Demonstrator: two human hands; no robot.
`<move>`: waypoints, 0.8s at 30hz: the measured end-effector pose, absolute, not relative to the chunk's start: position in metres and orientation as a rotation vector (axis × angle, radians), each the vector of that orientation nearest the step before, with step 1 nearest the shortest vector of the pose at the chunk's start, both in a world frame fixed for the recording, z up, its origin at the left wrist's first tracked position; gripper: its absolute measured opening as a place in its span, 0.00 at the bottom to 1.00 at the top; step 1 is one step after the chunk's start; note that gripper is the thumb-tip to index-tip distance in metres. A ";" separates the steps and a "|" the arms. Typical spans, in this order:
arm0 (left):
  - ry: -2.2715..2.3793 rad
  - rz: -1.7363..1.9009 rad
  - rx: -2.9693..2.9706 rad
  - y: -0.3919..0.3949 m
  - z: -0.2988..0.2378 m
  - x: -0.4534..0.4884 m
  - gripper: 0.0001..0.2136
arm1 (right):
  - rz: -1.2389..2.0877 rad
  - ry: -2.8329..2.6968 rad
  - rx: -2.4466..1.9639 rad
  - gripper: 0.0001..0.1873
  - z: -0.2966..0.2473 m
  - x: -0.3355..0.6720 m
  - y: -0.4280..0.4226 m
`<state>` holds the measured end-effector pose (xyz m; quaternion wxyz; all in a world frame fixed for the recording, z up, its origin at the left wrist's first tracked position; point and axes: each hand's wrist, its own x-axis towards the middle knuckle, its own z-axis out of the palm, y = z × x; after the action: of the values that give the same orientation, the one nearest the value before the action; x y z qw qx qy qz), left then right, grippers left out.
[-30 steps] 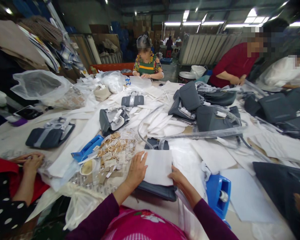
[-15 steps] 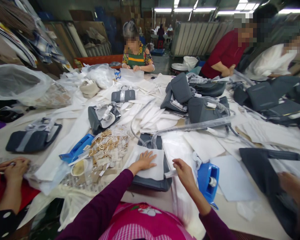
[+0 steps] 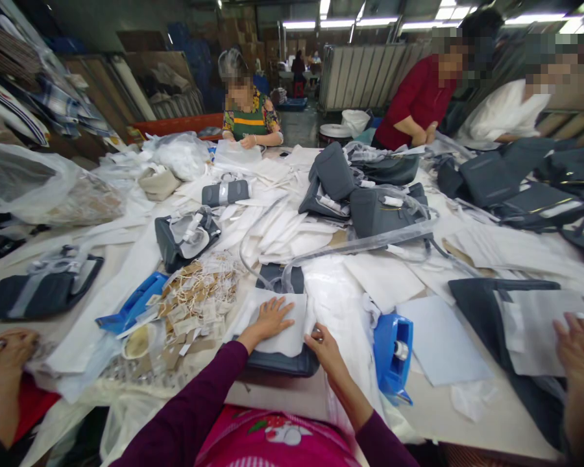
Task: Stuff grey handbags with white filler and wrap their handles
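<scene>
In front of me lies a dark grey bag (image 3: 285,364) with a white foam sheet (image 3: 292,324) on top. My left hand (image 3: 271,318) rests flat on the sheet, fingers spread, holding nothing. At the right side of the bag is my right hand (image 3: 325,345), its fingers curled together against the edge; whatever lies between them is hidden. Clear straps (image 3: 286,280) loop out beyond the bag's far side. A blue tape dispenser (image 3: 393,360) stands right of my right hand. To the left is a heap of paper tags with strings (image 3: 199,292).
Another blue dispenser (image 3: 132,303) lies left of the tags. More grey bags (image 3: 387,211) are piled farther back among white sheets (image 3: 277,224). A co-worker's hand (image 3: 581,350) works on a bag at right; another person's hands (image 3: 12,350) are at left.
My right hand has moved left and in to the bag's edge; the pale translucent strip seen by it before no longer shows. My left hand stays on the sheet. The view has shifted slightly.
</scene>
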<state>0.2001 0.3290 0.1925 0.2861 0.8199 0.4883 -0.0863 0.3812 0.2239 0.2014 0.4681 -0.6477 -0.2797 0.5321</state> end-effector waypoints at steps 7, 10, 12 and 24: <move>1.336 -0.222 2.209 0.328 0.193 0.203 0.28 | 1.464 -0.667 -1.506 0.21 0.226 0.361 0.248; 1.358 -0.184 2.174 0.327 0.191 0.203 0.28 | 1.448 -0.680 -1.475 0.19 0.247 0.357 0.238; 1.362 -0.142 2.136 0.326 0.190 0.204 0.28 | 1.387 -0.714 -1.481 0.17 0.258 0.355 0.224; 0.644 -0.003 1.984 0.314 0.234 0.151 0.29 | 1.166 -0.700 -1.596 0.16 0.260 0.350 0.182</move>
<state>0.1514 0.3141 0.2345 0.5036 0.8217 0.2666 -0.0014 0.3498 0.1817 0.2597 0.4991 -0.6595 -0.2893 0.4820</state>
